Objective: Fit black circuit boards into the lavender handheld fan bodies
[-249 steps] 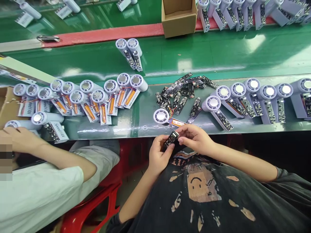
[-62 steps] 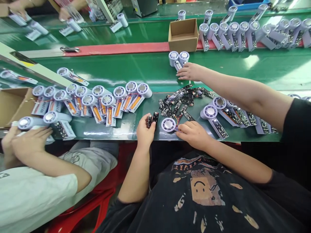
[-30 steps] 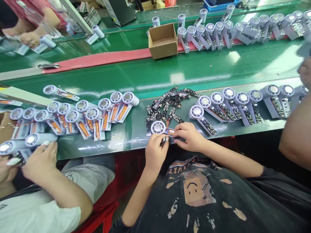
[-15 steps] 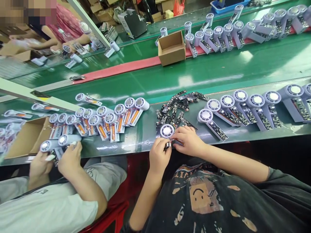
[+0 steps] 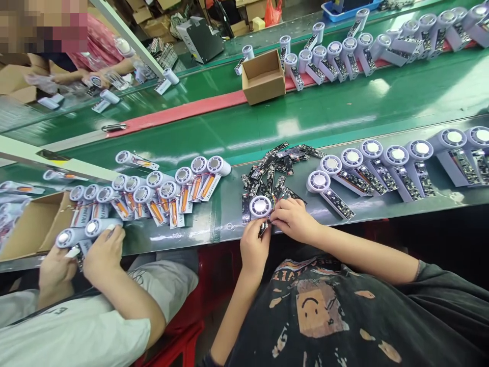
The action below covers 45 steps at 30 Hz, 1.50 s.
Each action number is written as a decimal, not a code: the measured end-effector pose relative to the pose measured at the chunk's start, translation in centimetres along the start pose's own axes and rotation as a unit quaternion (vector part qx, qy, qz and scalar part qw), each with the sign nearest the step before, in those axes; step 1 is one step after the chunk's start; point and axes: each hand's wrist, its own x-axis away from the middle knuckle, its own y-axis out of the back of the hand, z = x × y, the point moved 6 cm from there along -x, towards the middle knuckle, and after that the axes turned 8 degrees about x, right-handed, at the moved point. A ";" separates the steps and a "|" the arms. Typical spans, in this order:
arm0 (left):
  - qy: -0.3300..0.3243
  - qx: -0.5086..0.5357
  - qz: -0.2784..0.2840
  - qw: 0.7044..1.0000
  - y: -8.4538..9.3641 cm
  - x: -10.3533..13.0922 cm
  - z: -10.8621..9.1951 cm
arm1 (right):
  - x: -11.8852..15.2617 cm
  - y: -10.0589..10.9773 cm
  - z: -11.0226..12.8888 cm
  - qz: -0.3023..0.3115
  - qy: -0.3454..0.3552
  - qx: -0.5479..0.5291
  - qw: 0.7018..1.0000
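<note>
A lilac handheld fan (image 5: 261,206) with a round slotted head is at the table edge, its handle mostly hidden by my hands. My left hand (image 5: 255,248) is closed just below the fan head, with a small black circuit board (image 5: 263,229) between thumb and fingers. Close against it, my right hand (image 5: 294,220) has its fingertips pinched together beside the fan head. Thin coloured wires (image 5: 273,200) show near those fingertips; what exactly they pinch is hidden. Behind the fan lies a heap of loose circuit boards (image 5: 270,176).
Right of me stand several fans (image 5: 319,181) with boards in their handles. To the left are several fans with orange parts (image 5: 185,196), a cardboard box (image 5: 36,224) and a co-worker's hands (image 5: 103,257) on fans. A green conveyor (image 5: 183,127) carries an open box (image 5: 263,79).
The view has shifted slightly. My left hand has turned a little and drawn closer to the right, so less of the circuit board shows. Both hands stay at the fan.
</note>
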 end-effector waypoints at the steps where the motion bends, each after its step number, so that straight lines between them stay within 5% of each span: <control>1: 0.001 0.009 -0.005 1.000 -0.1 -0.2 0.1 | -0.1 0.0 -0.1 0.009 -0.001 -0.015 1.000; 14: 0.012 0.044 0.045 0.998 -0.3 -0.9 0.0 | 0.4 1.2 0.2 -0.007 0.036 0.025 0.999; 25: 0.059 0.086 0.045 0.994 0.0 -0.6 0.3 | 0.2 0.6 0.4 -0.025 -0.016 0.057 0.998; 27: 0.121 0.183 0.061 0.974 -0.3 0.2 0.8 | 0.2 0.7 0.4 -0.025 -0.023 0.061 0.998; 30: 0.239 0.373 0.084 0.893 -1.2 2.0 1.3 | 0.0 0.8 0.6 -0.016 -0.027 0.077 0.997; 32: 0.282 0.407 0.072 0.865 -1.4 2.8 1.5 | -0.1 0.8 0.9 -0.007 -0.020 0.088 0.996; 36: 0.305 0.321 0.038 0.896 -1.2 3.4 1.7 | -0.3 0.8 1.3 -0.005 -0.007 0.111 0.994; 45: 0.222 0.138 0.039 0.964 -0.4 2.4 0.9 | -0.4 0.0 1.8 -0.065 0.011 0.157 0.985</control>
